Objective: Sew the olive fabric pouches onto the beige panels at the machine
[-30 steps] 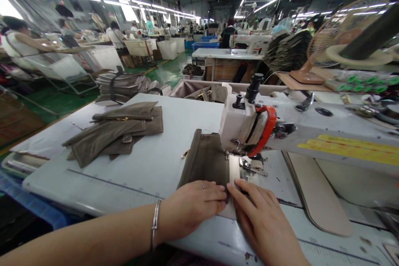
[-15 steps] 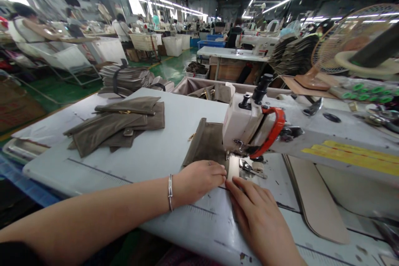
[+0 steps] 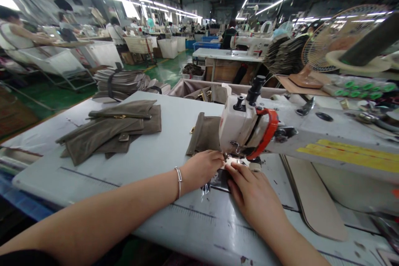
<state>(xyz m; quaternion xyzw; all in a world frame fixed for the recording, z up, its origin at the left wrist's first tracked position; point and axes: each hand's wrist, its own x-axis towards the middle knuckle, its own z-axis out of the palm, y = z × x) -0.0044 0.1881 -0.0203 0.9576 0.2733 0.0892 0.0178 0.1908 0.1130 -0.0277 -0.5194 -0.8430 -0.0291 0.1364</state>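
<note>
A grey-brown fabric piece with a folded edge and a gold-coloured zipper pull lies partly under the head of a white sewing machine. My left hand, a silver bracelet at its wrist, has its fingers closed at the near edge of this fabric, just left of the needle area. A small white strip shows beneath the machine head. On it rest the fingertips of my right hand, fingers stretched forward and thumb apart below. The needle and the fabric edge between my hands are mostly hidden.
Several similar fabric pieces lie piled on the left of the worktable. Behind them stands a strapped stack. Flat beige panels lie right of my hands. A fan and a fabric-filled bin stand beyond.
Both hands and the fabric have moved forward, away from me, toward the machine head. Less of the white strip shows now. My view has turned slightly.
</note>
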